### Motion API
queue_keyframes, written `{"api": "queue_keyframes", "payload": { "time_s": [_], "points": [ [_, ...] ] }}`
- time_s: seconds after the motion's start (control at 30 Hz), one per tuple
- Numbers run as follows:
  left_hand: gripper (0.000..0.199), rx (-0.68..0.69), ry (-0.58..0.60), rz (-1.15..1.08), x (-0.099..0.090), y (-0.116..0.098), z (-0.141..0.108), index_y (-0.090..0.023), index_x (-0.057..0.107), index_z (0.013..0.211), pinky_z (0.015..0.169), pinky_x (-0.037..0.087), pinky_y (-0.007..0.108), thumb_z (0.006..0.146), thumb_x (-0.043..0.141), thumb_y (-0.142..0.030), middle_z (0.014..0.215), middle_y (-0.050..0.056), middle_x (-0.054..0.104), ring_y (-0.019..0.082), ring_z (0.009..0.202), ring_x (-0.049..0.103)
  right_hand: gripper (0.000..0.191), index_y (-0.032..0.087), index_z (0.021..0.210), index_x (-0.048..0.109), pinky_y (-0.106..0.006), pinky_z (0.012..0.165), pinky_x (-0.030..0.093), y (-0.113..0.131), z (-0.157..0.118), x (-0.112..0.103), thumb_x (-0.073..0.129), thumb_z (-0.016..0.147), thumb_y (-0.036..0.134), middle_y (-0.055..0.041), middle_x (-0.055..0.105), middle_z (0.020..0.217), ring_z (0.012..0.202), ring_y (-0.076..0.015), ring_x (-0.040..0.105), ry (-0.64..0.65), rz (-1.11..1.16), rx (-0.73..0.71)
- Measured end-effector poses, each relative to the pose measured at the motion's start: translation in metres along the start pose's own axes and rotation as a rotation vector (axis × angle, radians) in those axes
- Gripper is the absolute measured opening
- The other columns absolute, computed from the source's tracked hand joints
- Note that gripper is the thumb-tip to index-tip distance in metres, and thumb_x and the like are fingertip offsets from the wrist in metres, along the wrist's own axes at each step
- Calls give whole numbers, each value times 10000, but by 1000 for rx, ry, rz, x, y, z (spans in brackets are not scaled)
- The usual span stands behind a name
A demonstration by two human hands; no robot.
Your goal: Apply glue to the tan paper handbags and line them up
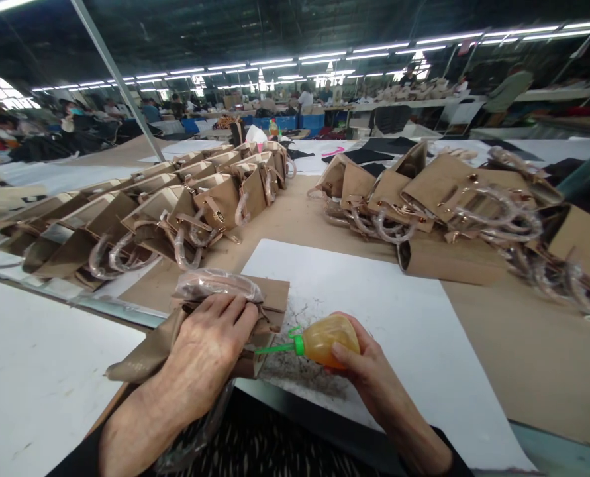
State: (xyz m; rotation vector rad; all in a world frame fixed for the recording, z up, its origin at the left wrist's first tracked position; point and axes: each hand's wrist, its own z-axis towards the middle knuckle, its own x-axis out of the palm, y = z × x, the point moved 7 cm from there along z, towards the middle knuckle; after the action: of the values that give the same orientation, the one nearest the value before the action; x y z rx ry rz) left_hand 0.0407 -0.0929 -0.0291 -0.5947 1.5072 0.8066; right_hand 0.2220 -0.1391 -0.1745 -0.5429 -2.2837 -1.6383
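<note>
My left hand is closed over a brown handbag at the front edge of the table. The bag's handle, wrapped in clear plastic, lies just beyond my knuckles. In my right hand is a squeeze bottle of amber liquid, lying sideways with its green nozzle pointing left. The nozzle's tip is at the bag's right edge, near my left fingers; whether it touches cannot be made out. A white sheet with dark smears lies beneath the bottle.
Rows of upright brown handbags stand at the left. A loose pile of similar bags lies at the right, wrapped handles sticking out. A metal post rises behind the rows. People work at tables in the background.
</note>
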Motion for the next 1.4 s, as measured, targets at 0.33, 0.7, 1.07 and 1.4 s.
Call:
{"api": "queue_keyframes", "payload": {
  "time_s": [0.33, 0.7, 1.07, 1.4],
  "points": [
    [151, 52, -75, -36, -5, -3, -3, -140, 606, 896, 749, 520, 416, 798, 502, -93, 926, 93, 654, 279, 892, 598, 565, 245, 1167, 503, -287, 579, 517, -3, -4, -7, 764, 691, 400, -40, 648, 976, 806, -226, 625, -37, -25, 18],
    [130, 28, -40, -24, -2, -1, -2, -148, 601, 880, 780, 519, 407, 779, 532, -103, 934, 86, 657, 269, 919, 594, 619, 240, 1171, 506, -300, 574, 507, 2, -18, 4, 781, 654, 440, -44, 642, 922, 789, -238, 600, 0, -80, 19],
    [144, 4, -35, -40, -6, 2, 1, -136, 614, 938, 829, 524, 435, 802, 571, -117, 1013, 105, 657, 284, 974, 592, 628, 217, 1201, 455, -301, 540, 512, 26, -29, -1, 766, 696, 424, -52, 636, 902, 746, -222, 585, -58, -142, -59],
    [137, -11, 7, -74, -3, 1, 1, -139, 605, 917, 854, 504, 438, 793, 550, -119, 1016, 104, 652, 289, 984, 577, 632, 215, 1219, 406, -325, 575, 538, 16, -25, 15, 730, 728, 447, -65, 639, 960, 814, -247, 607, -75, -164, -59]
  ]
}}
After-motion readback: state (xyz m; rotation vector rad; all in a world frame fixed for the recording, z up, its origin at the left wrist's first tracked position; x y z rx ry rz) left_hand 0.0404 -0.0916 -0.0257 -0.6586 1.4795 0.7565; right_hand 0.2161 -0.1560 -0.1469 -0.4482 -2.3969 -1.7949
